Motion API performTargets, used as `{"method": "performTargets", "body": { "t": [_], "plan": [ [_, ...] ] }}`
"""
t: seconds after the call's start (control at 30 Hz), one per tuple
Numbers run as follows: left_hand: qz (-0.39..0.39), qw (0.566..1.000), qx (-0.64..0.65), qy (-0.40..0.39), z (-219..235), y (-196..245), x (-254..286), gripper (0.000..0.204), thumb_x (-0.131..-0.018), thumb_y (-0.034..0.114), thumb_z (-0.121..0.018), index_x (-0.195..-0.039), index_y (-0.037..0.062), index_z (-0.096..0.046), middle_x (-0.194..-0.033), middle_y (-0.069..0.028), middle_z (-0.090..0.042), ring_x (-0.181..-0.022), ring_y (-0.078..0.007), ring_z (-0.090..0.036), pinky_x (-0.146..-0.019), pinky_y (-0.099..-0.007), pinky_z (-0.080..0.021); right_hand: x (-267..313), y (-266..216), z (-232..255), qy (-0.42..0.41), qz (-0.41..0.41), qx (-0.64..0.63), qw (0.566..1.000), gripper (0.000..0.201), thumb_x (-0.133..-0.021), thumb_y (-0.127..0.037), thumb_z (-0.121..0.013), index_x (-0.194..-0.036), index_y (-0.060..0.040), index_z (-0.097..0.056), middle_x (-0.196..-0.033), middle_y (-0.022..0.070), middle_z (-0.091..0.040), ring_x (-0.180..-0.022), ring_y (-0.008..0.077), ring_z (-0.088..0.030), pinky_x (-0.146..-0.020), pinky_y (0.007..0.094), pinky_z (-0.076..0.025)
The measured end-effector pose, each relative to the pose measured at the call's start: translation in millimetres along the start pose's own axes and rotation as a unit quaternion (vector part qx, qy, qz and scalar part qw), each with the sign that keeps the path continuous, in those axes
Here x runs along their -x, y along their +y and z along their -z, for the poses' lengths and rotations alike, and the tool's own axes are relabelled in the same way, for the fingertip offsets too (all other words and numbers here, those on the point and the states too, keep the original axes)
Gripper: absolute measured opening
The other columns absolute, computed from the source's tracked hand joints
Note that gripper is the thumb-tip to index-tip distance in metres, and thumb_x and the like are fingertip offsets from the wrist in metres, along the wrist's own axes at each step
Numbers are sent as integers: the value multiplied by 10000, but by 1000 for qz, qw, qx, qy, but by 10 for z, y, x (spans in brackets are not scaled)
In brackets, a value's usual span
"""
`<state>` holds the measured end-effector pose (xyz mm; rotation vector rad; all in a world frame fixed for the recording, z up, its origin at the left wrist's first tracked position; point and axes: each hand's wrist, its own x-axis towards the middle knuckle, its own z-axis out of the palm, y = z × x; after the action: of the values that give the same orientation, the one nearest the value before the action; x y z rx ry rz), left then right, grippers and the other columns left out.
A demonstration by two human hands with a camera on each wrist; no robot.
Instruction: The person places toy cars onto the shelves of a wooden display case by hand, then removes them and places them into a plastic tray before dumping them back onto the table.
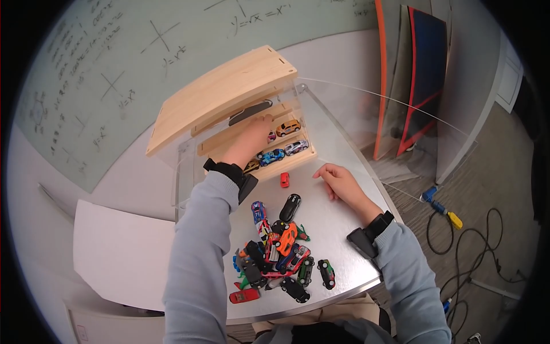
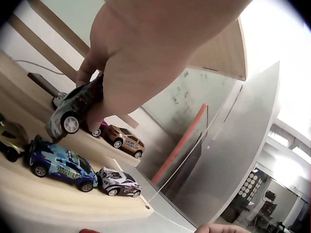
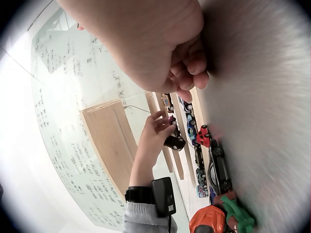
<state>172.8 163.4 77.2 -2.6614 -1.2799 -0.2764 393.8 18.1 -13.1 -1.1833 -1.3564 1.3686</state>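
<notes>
My left hand [image 1: 255, 137] reaches into a wooden display rack [image 1: 229, 94]. Its thumb and fingers grip a dark toy car with white wheels [image 2: 73, 109], tilted over the upper step. Beside the fingertips, a purple car [image 1: 271, 136] is partly hidden, and an orange-gold car [image 1: 288, 127] stands past it. On the lower step stand a gold car [image 1: 251, 165], a blue car [image 1: 271, 156] and a white-silver car [image 1: 296, 147]. My right hand [image 1: 339, 182] is by the table's right side with loosely curled fingers, holding nothing. A small red car [image 1: 285, 180] lies to its left.
A heap of toy cars and figures, with an orange car [image 1: 286, 239] on top, covers the near part of the metal table [image 1: 338, 235]. A black car [image 1: 291, 207] lies at its far side. Cables [image 1: 481, 252] run over the floor at right.
</notes>
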Motion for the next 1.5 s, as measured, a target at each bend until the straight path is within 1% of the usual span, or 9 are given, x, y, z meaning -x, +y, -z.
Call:
{"method": "performTargets", "body": {
  "t": [0.2,0.4,0.6,0.8,0.87,1.0,1.2,1.37,1.5],
  "plan": [
    [76,982,167,-34,-5,-42,-28,485,-674,-34,-714,-1117,-1,-520,-1025,-196,-628,-991,-346,-591,-837,-398,-485,0,-1,-7,-3,0,-4,1000,243,-971,-236,-417,-971,-86,-609,-518,-35,-455,-411,55,-438,-385,206,-335],
    [0,985,149,83,100,-110,268,417,-779,72,-692,-1147,-3,-512,-1014,-160,-614,-880,-281,-605,-763,-355,-493,-11,31,6,1,4,3,1000,230,-964,-217,-421,-974,-85,-609,-520,-30,-460,-411,60,-442,-384,210,-338],
    [124,980,144,62,296,-165,654,256,-877,255,-595,-913,2,-606,-705,-132,-599,-650,-221,-588,-606,-340,-456,-2,-16,-9,3,-5,20,1000,236,-963,-220,-423,-974,-85,-616,-516,-24,-462,-416,65,-455,-384,211,-337],
    [245,947,184,-97,404,156,1017,478,-874,458,-558,-746,5,-639,-636,-184,-597,-630,-355,-586,-604,-413,-460,6,-28,-18,9,-2,13,1000,272,-967,-245,-440,-955,-46,-625,-512,-11,-445,-412,78,-444,-408,243,-381],
    [116,980,132,-93,204,110,1162,445,-843,463,-600,-779,25,-644,-608,-159,-598,-618,-331,-599,-607,-414,-465,15,-40,-19,9,-2,12,1000,275,-969,-247,-438,-954,-45,-625,-508,-13,-440,-411,77,-440,-407,242,-381],
    [61,985,76,-142,145,127,1357,292,-837,368,-649,-857,77,-644,-632,-92,-592,-618,-261,-588,-584,-363,-448,16,-50,-21,8,-11,13,1000,270,-967,-248,-441,-954,-51,-625,-509,-17,-435,-406,75,-435,-400,238,-377],
    [11,979,201,-18,-2,-53,1628,256,-825,284,-666,-935,61,-605,-825,-103,-618,-782,-271,-631,-656,-374,-487,1,-18,-3,7,-8,7,1000,257,-965,-248,-444,-953,-67,-626,-508,-20,-436,-407,72,-441,-389,231,-361],
    [185,970,91,-127,259,120,1774,365,-791,393,-692,-900,53,-618,-666,-73,-614,-664,-268,-623,-607,-359,-484,-9,-11,-6,-5,-12,27,1000,276,-986,-293,-422,-970,-94,-613,-511,-36,-448,-412,58,-441,-377,201,-319],
    [198,965,127,-118,96,114,1862,384,-765,417,-709,-844,51,-623,-608,-61,-607,-625,-272,-620,-590,-358,-482,-21,9,4,-5,-4,21,1000,277,-989,-287,-418,-976,-88,-609,-511,-35,-450,-408,60,-439,-372,203,-312]
  ]
}}
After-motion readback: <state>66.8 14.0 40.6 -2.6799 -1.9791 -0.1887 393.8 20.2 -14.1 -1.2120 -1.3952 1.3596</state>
